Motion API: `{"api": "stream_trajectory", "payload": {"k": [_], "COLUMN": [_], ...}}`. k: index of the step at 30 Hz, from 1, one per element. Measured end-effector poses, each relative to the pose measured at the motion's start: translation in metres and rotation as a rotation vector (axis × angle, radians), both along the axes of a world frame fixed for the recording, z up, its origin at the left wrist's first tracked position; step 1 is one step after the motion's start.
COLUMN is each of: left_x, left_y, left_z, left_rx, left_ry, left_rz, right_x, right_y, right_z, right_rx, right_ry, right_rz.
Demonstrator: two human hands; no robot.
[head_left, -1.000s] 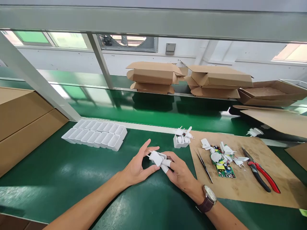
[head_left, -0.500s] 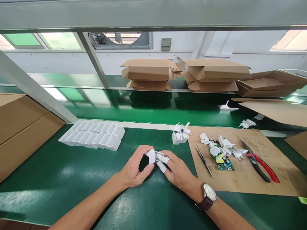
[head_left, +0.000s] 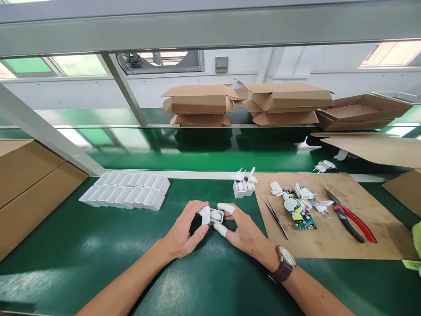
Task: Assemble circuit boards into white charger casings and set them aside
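Pliers (head_left: 350,218) and tweezers (head_left: 276,218), one each, lie at three o'clock from the hands, two filled cases (head_left: 244,193) at two, two empty-case rows (head_left: 130,193) near ten. Between them, arched left hand (head_left: 182,231) pinches one white piece (head_left: 204,215) on one open case (head_left: 216,222), right hand (head_left: 245,231) holding its three-o'clock end.

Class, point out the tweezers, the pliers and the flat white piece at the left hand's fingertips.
Tweezers (head_left: 279,221): head view, on the shank.
Pliers (head_left: 340,210): head view, near the joint.
Flat white piece (head_left: 205,215): head view, its face.
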State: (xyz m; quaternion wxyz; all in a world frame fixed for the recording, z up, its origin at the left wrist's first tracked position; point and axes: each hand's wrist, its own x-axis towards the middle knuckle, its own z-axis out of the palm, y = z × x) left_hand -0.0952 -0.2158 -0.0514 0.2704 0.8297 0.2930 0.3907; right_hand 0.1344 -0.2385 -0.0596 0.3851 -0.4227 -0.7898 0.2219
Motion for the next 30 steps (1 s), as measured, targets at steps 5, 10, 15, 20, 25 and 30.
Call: {"api": "stream_trajectory", "payload": {"k": [5,10,15,20,25,30], "left_x": [-0.003,-0.005,0.0,0.01,0.011,0.011], "left_y": [0.002,0.005,0.007,0.002,0.001,0.002], "left_z": [-0.001,-0.006,-0.013,-0.014,-0.01,-0.009], "left_rx": [-0.048,-0.088,-0.008,0.197,0.215,0.227], "left_ry": [-0.01,-0.012,-0.008,0.006,-0.013,0.0], "left_rz": [-0.014,-0.003,0.051,0.115,0.08,0.067], "right_x": [-0.004,-0.006,-0.009,-0.014,-0.016,-0.016], "right_y": [-0.003,0.001,0.008,0.007,0.005,0.006], "right_z": [-0.002,-0.003,-0.001,0.001,0.002,0.003], "right_rx": [0.097,0.114,-0.196,-0.79,-0.875,-0.894], "right_ry": [-0.108,-0.087,0.336,0.772,0.86,0.872], "right_rz": [0.029,0.04,0.036,0.159,0.161,0.156]}}
